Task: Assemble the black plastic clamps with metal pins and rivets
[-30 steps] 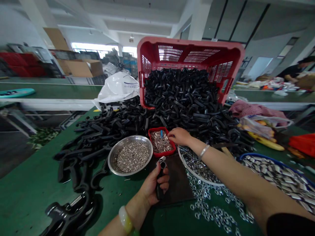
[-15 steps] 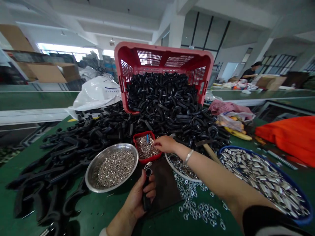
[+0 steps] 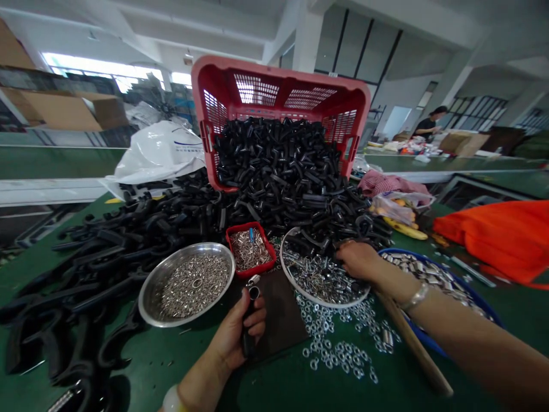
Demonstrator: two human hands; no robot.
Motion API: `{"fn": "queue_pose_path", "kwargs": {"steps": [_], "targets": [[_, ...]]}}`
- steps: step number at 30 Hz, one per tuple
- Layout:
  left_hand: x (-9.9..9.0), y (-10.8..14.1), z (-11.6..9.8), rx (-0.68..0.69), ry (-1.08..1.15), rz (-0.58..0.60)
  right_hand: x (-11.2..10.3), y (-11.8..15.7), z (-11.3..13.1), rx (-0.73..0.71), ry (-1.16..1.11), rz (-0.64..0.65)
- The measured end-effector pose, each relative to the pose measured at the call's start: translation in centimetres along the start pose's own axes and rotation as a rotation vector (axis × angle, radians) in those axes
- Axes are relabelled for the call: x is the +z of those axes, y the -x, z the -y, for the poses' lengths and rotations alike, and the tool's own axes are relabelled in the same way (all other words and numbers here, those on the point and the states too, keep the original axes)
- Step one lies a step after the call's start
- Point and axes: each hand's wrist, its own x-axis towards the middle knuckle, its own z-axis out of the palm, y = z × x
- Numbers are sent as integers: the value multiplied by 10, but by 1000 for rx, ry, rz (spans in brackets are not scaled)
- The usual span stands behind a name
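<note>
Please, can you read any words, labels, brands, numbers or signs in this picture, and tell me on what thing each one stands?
There is a line of blue print on the white plastic bag, but it is too small and blurred to read.
I can read no other word, label, brand, number or sign.

We grip a black plastic handle (image 3: 247, 343) upright in our left hand (image 3: 234, 332), a small metal collar (image 3: 254, 292) at its top, while our right hand (image 3: 359, 261) rests among shiny steel fittings (image 3: 319, 280) heaped in a shallow round tray (image 3: 330, 306).
</note>
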Motion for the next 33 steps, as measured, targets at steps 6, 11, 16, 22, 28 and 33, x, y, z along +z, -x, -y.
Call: {"fn": "queue_pose_path", "kwargs": {"steps": [6,11,16,22,28,33], "targets": [[0,3,2,7,-46,1,22,9,11,114,75,-95],[1,4,3,23,-54,14,23,-5,3,107,39,-83],[2,5,3,42,-72,16,21,-15,1,146,-34,-93],[2,3,3,44,-89,14,5,8,-2,184,-376,-251],[8,2,7,41,-167,-19,-15,50,37,260,-1099,-680],[32,4,23,-97,-175,-21,-32,68,101,70,-1513,-578]]}}
